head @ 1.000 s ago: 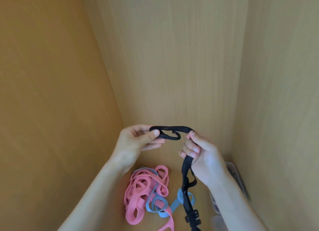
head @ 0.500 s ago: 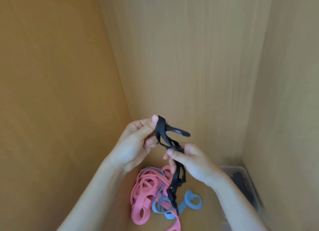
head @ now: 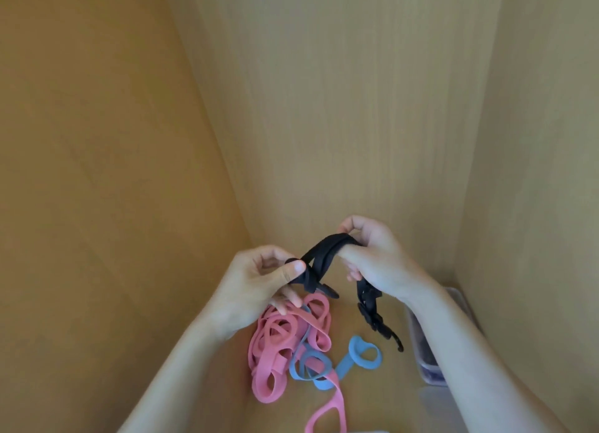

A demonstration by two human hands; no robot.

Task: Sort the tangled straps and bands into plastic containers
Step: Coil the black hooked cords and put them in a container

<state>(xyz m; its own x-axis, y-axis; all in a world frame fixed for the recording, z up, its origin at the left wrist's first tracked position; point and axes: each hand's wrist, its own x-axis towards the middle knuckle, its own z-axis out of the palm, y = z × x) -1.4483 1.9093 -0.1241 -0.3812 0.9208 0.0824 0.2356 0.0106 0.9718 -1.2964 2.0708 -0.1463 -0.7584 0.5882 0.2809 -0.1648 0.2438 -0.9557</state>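
Strap of black webbing arches between both hands above the wooden cabinet floor. The left hand has a pinching grip on one end. The right hand has a curled grip round the other, its buckled tail dangling. Tangled pink rubber bands and blue rubber bands lie below, with a clear plastic container at right.

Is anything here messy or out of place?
Yes: pink bands and blue bands lie knotted together in a heap on the wooden surface, outside the plastic container. The black strap hangs twisted between the left hand and right hand.
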